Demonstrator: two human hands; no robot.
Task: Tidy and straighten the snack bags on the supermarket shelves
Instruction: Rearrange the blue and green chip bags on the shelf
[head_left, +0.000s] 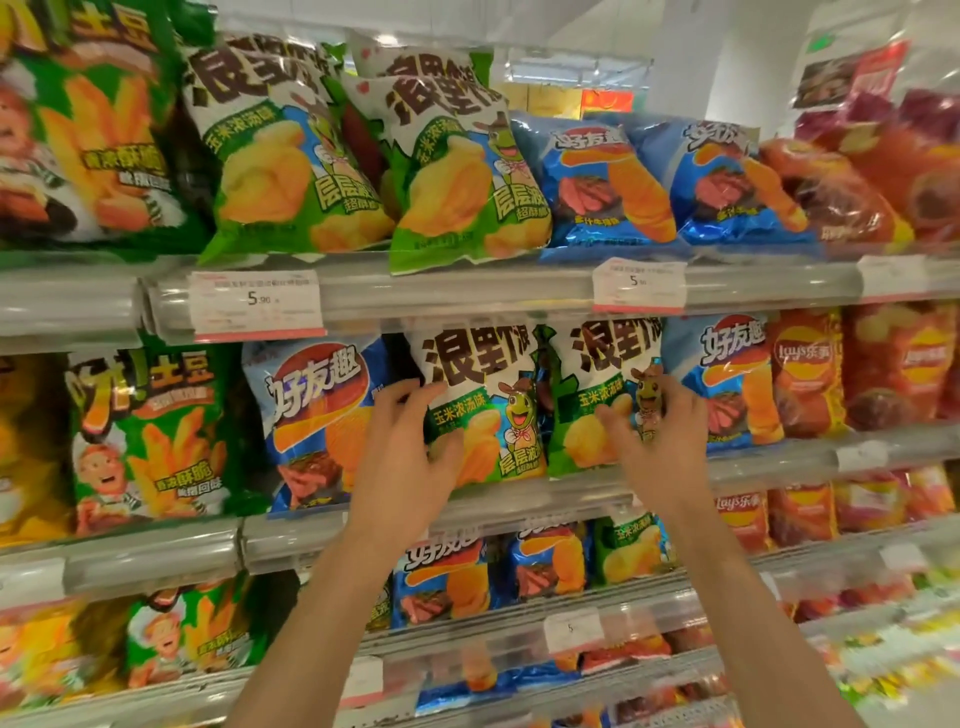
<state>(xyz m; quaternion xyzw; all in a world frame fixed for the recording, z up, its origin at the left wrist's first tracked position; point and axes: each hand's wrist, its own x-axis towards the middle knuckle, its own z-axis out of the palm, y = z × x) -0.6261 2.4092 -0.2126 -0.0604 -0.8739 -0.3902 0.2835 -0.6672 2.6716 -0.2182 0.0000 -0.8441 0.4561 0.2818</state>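
Green-and-white crinkly snack bags stand upright side by side: left hand grips the left bag, right hand pinches the right bag. Each bag lies directly beyond its own hand.

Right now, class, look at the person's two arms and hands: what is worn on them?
Nothing is worn that shows. The left hand and right hand are bare, without gloves, rings or a watch, and both forearms are uncovered as far as the picture's bottom edge; no sleeve is in view.
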